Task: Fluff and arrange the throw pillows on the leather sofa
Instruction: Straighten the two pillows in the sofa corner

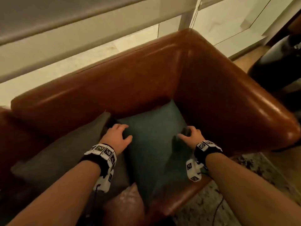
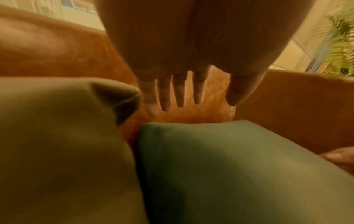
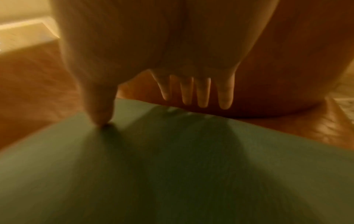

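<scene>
Working the teal pillow (image 1: 151, 144) into the corner of the leather sofa (image 1: 130, 75), where backrest meets armrest; it leans there with one corner pointing up into the angle. We have both hands on its upper part: left hand (image 1: 118, 136) at its left edge, right hand (image 1: 190, 135) at its right edge. Both wrist views show our fingers (image 2: 180, 94) spread and fairly straight, hanging past the pillow's top edge, not curled round anything; our right thumb (image 3: 99, 112) presses a dent into the fabric. So both hands are spread flat, pressing or patting rather than gripping, though all views are blurred and contact at the left fingertips is hard to call. A grey-brown pillow (image 1: 61, 152) sits just beside the teal one on its left, edges touching, and a pinkish patterned pillow (image 1: 128, 203) lies near the seat front, low in the head view. Our read: we're on the placing and plumping step for the teal pillow, with at least two more still to sort. Next move likely calls for squeezing or patting both sides inward to puff the fill, then squaring it against the backrest so it doesn't slump, then taking up the grey-brown one
</scene>
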The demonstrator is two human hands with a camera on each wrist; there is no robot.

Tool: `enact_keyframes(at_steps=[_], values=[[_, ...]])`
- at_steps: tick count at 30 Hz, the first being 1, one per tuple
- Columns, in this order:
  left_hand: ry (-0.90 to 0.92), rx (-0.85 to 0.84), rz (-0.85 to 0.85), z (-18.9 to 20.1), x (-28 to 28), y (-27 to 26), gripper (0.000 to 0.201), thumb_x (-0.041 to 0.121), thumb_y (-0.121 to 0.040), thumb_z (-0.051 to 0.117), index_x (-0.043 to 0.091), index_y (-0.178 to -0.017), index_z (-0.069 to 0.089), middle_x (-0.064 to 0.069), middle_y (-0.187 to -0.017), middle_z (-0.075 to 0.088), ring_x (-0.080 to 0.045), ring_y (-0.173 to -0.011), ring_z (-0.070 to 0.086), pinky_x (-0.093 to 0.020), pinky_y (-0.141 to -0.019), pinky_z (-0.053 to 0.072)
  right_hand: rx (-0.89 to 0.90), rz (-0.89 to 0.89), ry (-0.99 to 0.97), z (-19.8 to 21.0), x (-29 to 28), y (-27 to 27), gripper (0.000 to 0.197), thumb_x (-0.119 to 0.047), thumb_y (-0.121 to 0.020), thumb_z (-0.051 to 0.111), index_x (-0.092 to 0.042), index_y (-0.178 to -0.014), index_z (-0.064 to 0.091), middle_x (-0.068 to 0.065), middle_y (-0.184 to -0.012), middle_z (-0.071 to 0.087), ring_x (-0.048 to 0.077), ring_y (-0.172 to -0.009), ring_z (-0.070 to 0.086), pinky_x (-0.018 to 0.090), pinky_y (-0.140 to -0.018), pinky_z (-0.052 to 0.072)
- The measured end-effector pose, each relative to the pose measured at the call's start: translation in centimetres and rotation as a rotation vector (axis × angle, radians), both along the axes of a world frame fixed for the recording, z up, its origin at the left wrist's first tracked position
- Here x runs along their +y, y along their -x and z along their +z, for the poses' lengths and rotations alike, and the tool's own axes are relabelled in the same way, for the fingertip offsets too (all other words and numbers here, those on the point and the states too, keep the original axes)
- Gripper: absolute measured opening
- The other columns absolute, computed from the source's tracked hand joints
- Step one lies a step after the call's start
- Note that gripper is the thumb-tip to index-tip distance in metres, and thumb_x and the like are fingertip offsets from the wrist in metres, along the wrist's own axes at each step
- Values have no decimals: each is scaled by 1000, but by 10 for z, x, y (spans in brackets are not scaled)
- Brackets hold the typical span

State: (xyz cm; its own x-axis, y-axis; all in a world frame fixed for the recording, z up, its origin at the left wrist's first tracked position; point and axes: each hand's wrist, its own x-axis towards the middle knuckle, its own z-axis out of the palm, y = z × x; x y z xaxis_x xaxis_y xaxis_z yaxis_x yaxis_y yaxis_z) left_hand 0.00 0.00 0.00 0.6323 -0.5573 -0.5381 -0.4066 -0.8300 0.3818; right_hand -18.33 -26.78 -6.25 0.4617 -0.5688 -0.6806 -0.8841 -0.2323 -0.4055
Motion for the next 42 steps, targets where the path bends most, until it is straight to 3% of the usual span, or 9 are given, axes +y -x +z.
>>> enact_keyframes(at_steps=[5, 9, 14, 22, 25, 30, 33, 37, 42], values=[[-83, 4, 4, -46, -65, -27, 63, 54, -93, 50, 30, -149, 33, 2, -159, 24, -25, -144, 27, -49, -115, 30, 109, -97, -309, -36, -36, -4, 140, -81, -47, 71, -19, -156, 8, 6, -159, 25, 30, -141, 35, 40, -114, 31], [-165, -21, -17, -60, -72, -42, 63, 56, -93, 48, 33, -149, 32, 4, -160, 24, -24, -146, 23, -51, -114, 29, -15, -200, -333, -41, -41, -6, 88, -54, -52, 88, -16, -126, 59, 1, -124, 66, 14, -98, 64, 29, -89, 49], [-81, -242, 34, -34, -30, -77, 57, 43, -94, 52, 26, -147, 39, -2, -159, 29, -28, -148, 15, -47, -121, 15, -95, -165, -110, -12, -35, -24, 60, -48, -57, 90, -18, -105, 68, -9, -88, 66, 10, -78, 62, 26, -73, 51], [-282, -83, 327, -5, 78, -101, 99, 88, -68, 50, 38, -149, 24, -5, -157, 31, -37, -137, 38, -59, -108, 34, -165, 441, 644, 80, -2, -40, 63, -66, -72, 69, -24, -119, 60, -4, -108, 55, 21, -110, 48, 43, -97, 38], [-327, 60, 307, -12, 117, -89, 136, 105, -38, 41, 32, -151, 23, -6, -156, 33, -36, -137, 39, -56, -110, 34, -119, 560, 646, 88, 28, -33, 82, -73, -60, 70, -28, -126, 50, 1, -133, 44, 28, -133, 31, 58, -113, 22], [-492, -37, -6, -2, 143, -83, 130, 91, -45, 63, 34, -152, 18, -1, -155, 23, -31, -140, 25, -53, -111, 27, 14, 539, 372, 93, 45, -37, 124, -86, -47, 67, -35, -145, 12, 3, -163, 1, 30, -149, 6, 59, -117, 15], [-420, 20, 7, -1, 143, -85, 131, 94, -32, 64, 35, -143, 31, 0, -144, 41, -28, -131, 41, -49, -112, 32, 59, 492, 419, 95, 38, -40, 136, -81, -53, 70, -38, -150, -15, 6, -151, 37, 31, -137, 37, 55, -112, 27], [-302, 40, -9, 11, 113, -75, 106, 80, -42, 77, 29, -128, 40, 8, -106, 54, -15, -93, 55, -35, -84, 52, 2, 469, 519, 105, 12, -38, 112, -77, -62, 68, -37, -150, 12, 1, -129, 57, 28, -120, 52, 49, -105, 36], [-202, -252, -43, 45, 54, -68, 92, 83, -48, 71, 32, -119, 38, 0, -118, 54, -25, -106, 55, -44, -88, 50, 53, 333, 655, 123, -39, -17, 110, -81, -60, 65, -36, -148, 16, 7, -128, 58, 32, -117, 54, 48, -100, 40]])
